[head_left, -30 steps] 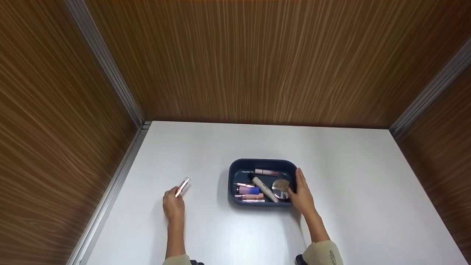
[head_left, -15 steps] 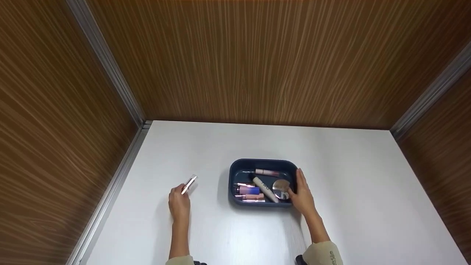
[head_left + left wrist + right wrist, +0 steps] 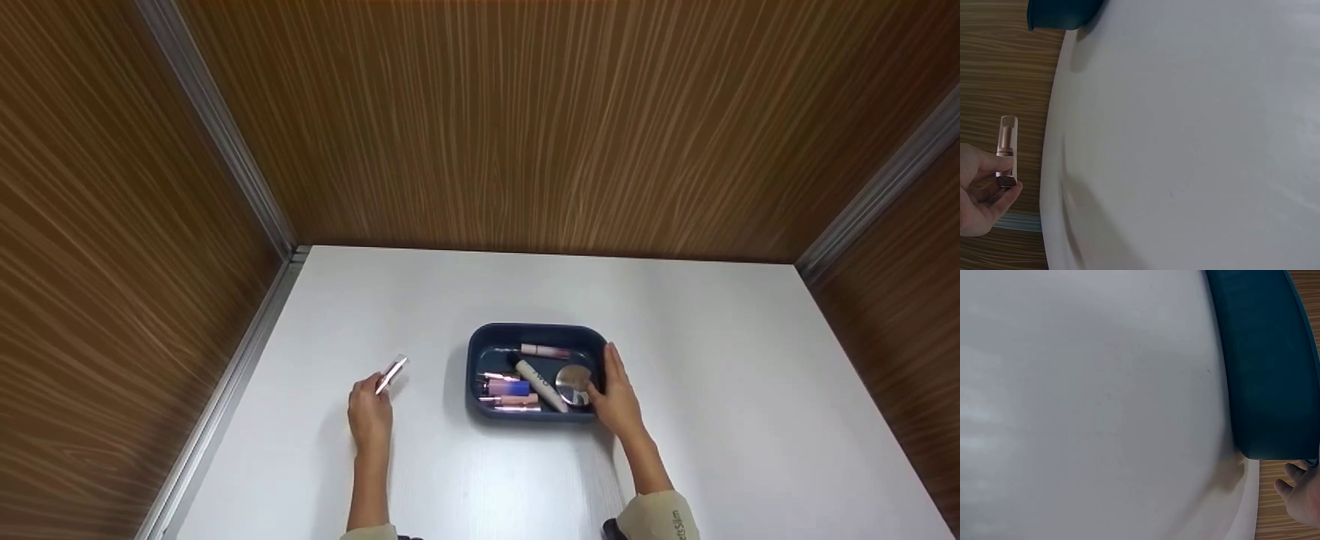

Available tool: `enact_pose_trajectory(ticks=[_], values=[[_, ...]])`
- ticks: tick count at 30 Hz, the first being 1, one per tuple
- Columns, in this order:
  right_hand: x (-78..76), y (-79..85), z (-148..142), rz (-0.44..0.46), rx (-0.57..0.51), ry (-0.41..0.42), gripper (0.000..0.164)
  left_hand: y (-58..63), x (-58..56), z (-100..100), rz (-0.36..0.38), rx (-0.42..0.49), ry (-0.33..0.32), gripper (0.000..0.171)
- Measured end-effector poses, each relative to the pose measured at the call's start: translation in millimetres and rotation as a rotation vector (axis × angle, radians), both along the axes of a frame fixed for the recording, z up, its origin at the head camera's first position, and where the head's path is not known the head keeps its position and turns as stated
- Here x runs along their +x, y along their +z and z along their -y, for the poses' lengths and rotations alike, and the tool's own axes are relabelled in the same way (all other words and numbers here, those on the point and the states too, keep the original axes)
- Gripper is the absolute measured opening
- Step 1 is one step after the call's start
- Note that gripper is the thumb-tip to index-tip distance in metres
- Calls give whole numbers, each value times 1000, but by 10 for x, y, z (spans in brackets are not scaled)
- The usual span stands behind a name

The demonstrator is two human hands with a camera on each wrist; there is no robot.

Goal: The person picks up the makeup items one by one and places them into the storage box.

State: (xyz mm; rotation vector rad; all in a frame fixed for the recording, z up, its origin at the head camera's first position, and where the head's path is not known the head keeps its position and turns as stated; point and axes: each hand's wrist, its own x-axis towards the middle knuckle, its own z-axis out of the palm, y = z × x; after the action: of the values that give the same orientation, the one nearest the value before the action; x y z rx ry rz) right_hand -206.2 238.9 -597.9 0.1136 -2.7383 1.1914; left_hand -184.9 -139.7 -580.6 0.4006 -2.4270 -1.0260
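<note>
My left hand (image 3: 371, 416) pinches a slim lipstick (image 3: 391, 373) between thumb and fingers, above the table left of a dark blue box. In the left wrist view this lipstick (image 3: 1007, 140) has a clear upper part and a dark end. The blue box (image 3: 536, 416) stands mid-table. My right hand (image 3: 616, 405) grips its right side, fingers along the outer wall and thumb over the rim beside a round silver compact (image 3: 573, 384). The right wrist view shows the box's outer wall (image 3: 1275, 382) with the fingertips (image 3: 1282, 488) by its corner.
Inside the box lie a pale tube with a black end (image 3: 541, 386), a pink lip gloss tube (image 3: 545, 351), a pink-and-blue tube (image 3: 508, 388) and several slim tubes. Wood-patterned panels (image 3: 487, 150) enclose the white table (image 3: 712, 360) at the back and sides.
My left hand has moved right and slightly forward with the lipstick, closer to the box. The right hand and the box have stayed in place.
</note>
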Motion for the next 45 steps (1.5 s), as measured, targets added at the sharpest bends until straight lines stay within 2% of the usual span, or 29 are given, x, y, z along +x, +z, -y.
enact_pose_trajectory(ticks=[20,37,45], values=[[-5,-2,9,26,12,-15,74,70,21,-110,-9,-25,-46,24],[1,-4,14,4,-2,-8,74,233,8,-240,24,0,-92,27],[-3,3,19,26,-10,-9,76,289,-11,-341,2,-17,-126,27]])
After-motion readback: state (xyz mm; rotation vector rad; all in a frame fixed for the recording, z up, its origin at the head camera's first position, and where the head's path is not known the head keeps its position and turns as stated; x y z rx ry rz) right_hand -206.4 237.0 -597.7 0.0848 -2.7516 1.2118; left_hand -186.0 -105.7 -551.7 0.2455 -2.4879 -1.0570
